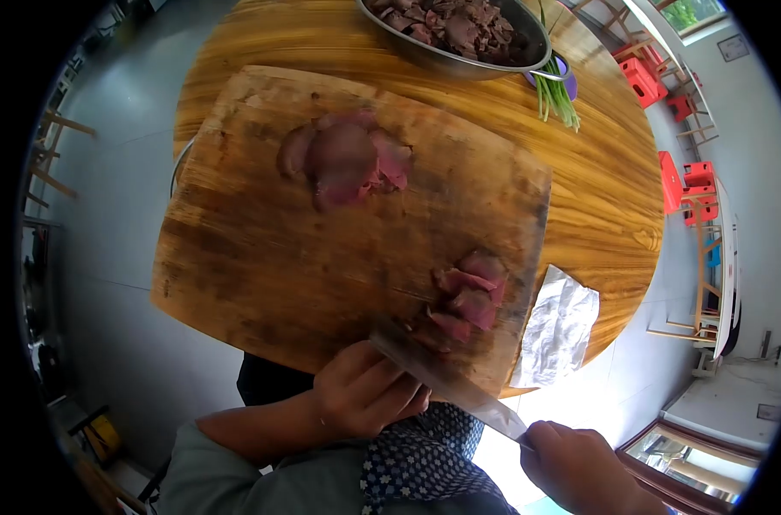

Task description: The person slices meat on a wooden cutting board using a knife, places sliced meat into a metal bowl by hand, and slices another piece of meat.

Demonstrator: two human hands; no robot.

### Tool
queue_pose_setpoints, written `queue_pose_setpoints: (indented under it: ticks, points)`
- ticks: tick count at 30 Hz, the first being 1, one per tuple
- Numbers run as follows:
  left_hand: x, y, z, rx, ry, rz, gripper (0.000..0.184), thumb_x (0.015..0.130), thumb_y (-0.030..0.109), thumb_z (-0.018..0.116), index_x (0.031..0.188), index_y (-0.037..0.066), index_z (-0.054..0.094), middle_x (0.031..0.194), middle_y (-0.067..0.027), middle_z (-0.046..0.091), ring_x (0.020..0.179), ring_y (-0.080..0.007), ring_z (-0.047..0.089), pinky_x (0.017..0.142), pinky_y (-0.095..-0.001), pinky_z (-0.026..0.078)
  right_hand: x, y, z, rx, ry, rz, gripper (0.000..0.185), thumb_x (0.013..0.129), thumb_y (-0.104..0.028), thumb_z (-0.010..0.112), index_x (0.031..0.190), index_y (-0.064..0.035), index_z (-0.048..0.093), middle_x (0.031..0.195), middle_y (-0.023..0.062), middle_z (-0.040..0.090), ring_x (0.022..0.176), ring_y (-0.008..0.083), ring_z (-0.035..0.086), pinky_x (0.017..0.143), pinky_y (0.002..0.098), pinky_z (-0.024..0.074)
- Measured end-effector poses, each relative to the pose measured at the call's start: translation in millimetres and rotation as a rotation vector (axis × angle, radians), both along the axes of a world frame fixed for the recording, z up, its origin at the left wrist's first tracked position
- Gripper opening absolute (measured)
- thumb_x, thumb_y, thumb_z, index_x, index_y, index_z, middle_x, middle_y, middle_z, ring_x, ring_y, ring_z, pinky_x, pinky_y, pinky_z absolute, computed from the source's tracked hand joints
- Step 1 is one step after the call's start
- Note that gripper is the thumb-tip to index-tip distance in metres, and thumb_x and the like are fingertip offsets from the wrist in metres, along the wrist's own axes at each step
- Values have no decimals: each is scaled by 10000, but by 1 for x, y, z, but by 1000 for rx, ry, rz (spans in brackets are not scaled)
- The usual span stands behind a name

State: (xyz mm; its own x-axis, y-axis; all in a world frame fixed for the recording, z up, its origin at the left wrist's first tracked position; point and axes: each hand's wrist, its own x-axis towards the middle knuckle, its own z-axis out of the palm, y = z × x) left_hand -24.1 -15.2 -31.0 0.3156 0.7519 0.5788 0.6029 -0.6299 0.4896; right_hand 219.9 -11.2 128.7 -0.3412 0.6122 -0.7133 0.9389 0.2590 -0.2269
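Observation:
My right hand (575, 463) is wrapped round the handle of a knife (451, 384), whose broad blade points up and left over the near edge of the wooden cutting board (262, 266). Beside the blade's tip is my left hand (365, 390), its fingers curled; what they hold, if anything, is hidden. Several cut pieces of reddish meat (474, 302) lie just beyond the blade at the board's right side. Farther off, a pile of larger meat pieces (346, 160) rests on the board's upper part.
A metal bowl (468, 62) of dark meat slices stands on the round wooden table (609, 202) at the top. Green onions (555, 99) lie by it on something purple. A crumpled white cloth or paper (558, 326) is right of the board. Red stools (639, 81) stand beyond.

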Motion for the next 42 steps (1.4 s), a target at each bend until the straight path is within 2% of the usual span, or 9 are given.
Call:
queue_pose_setpoints:
  ticks: [4, 5, 7, 15, 20, 24, 32, 34, 42]
  points:
    - [-2, 3, 1, 33, -4, 12, 225, 818, 175, 762, 987, 27, 752, 1068, -147, 713, 953, -334, 716, 839, -413, 607, -22, 20, -13, 86, 169, -54, 105, 926, -104, 587, 964, -41, 512, 780, 196, 622, 708, 415, 637, 634, 512, 502]
    - [-3, 1, 1, 37, 1, 16, 225, 818, 175, 762, 987, 27, 752, 1068, -147, 713, 953, -334, 716, 839, -413, 607, -29, 34, -15, -13, 132, 65, 157, 946, -158, 579, 1024, -26, 545, 824, 172, 665, 702, 376, 674, 634, 467, 546]
    - [-5, -3, -2, 42, 32, -4, 381, 835, 275, 797, 1108, 16, 738, 1139, -162, 692, 1050, -353, 684, 910, -461, 565, -42, 43, -24, 10, 190, 87, 165, 949, -162, 578, 1037, -30, 531, 811, 179, 665, 700, 382, 675, 631, 477, 543]
    - [2, -2, -1, 126, -27, 69, 368, 763, 183, 820, 1069, 0, 728, 1107, -158, 677, 988, -363, 677, 852, -452, 566, -46, 41, -23, 98, 219, 137, 167, 953, -141, 548, 1059, -31, 481, 805, 195, 681, 735, 395, 691, 637, 503, 543]
    - [5, 0, 2, 146, -81, 42, 362, 719, 123, 831, 1037, -7, 718, 1049, -127, 659, 943, -337, 674, 810, -418, 574, -3, 32, -12, 61, 115, -145, 182, 998, -219, 533, 1040, -44, 504, 761, 222, 650, 753, 448, 657, 666, 545, 503]
    - [5, 2, 2, 150, -129, 30, 363, 722, 109, 836, 1038, -10, 702, 1021, -115, 641, 946, -316, 667, 796, -401, 576, -6, 49, -20, 187, 386, -368, 223, 1016, -260, 555, 1024, -40, 528, 747, 237, 649, 733, 458, 641, 659, 529, 468]
    - [3, -3, -3, 189, -54, 53, 350, 749, 138, 843, 1035, -11, 704, 1086, -105, 626, 976, -305, 657, 797, -383, 572, -8, 0, 19, 240, 344, -228, 192, 995, -199, 594, 980, -27, 510, 737, 213, 639, 672, 421, 658, 609, 522, 480]
    - [2, -3, -3, 189, -30, 52, 342, 768, 165, 832, 1041, -5, 715, 1096, -110, 640, 984, -298, 654, 810, -391, 569, -10, -10, 15, 344, 317, -194, 168, 942, -163, 678, 941, -27, 579, 628, 161, 629, 572, 389, 644, 522, 472, 484]
    - [1, 0, 8, 192, 68, 57, 261, 809, 195, 786, 996, 17, 747, 1092, -118, 694, 970, -267, 685, 830, -380, 579, -14, -12, 5, 203, 228, -112, 172, 961, -205, 627, 927, -45, 575, 781, 156, 634, 682, 373, 652, 626, 470, 523]
